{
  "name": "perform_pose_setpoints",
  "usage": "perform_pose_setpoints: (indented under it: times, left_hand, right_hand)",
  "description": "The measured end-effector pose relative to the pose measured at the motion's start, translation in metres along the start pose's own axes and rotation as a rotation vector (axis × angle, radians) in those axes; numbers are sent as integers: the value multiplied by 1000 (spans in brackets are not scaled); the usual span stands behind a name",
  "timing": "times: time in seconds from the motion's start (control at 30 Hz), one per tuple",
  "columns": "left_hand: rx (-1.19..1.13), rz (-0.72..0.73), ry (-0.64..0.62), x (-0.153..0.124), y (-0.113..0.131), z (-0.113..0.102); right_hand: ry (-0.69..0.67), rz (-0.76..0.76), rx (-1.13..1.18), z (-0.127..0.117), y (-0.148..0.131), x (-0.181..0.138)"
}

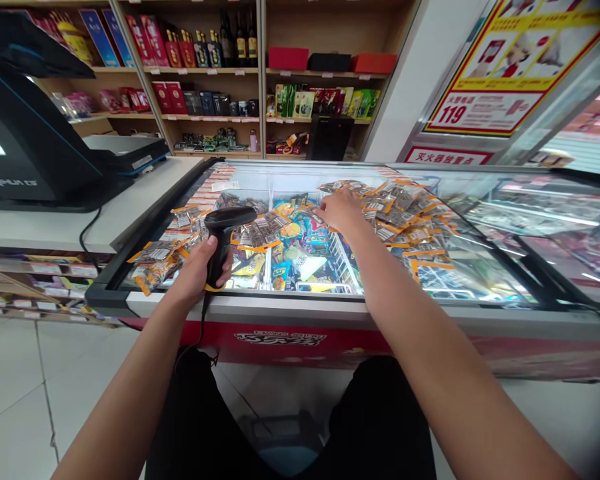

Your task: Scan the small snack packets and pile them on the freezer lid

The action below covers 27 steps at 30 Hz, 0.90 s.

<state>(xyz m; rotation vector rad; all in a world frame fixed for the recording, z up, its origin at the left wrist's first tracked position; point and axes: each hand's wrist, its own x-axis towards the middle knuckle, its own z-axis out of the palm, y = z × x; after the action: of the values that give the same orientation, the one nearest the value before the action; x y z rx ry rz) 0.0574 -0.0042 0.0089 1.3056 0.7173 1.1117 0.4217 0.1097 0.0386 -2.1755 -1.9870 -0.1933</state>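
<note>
A black handheld barcode scanner point(225, 233) is gripped by its handle in my left hand point(200, 267), its head tilted over the freezer's glass top. From the handle a cable hangs down. My right hand point(343, 210) reaches across the glass, fingers curled in a pinch at the edge of a small snack packet point(310, 214). Right of that hand lies a large heap of orange-edged snack packets point(410, 217). A smaller group of similar packets point(157, 257) rests on the left side, and a few more packets point(265, 230) lie between my hands.
Under the glass, the chest freezer point(300, 303) holds colourful bagged goods point(300, 247) in wire baskets. A checkout terminal point(35, 127) and a flat device point(125, 153) stand on the left counter point(80, 227). Stocked shelves point(205, 70) line the back. A second glass-topped freezer point(570, 240) adjoins on the right.
</note>
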Motion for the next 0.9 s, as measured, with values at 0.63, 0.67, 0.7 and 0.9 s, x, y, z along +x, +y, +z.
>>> perform_pose_setpoints:
  times: [0.63,0.67,0.7,0.9]
  left_hand:
    - [-18,64,-80,2,-2,9]
    - [-23,57,-102,2,-3,11]
    - [-26,48,-133,2,-3,13]
    - [-56,77,-129,0,-4,14]
  right_hand:
    - [41,116,1420,-24,-36,-17]
    - [30,76,1476,-24,-38,-18]
    - [23,34,1509,-24,-41,-19]
    - [-43,-132,1468,-19,-54,-31]
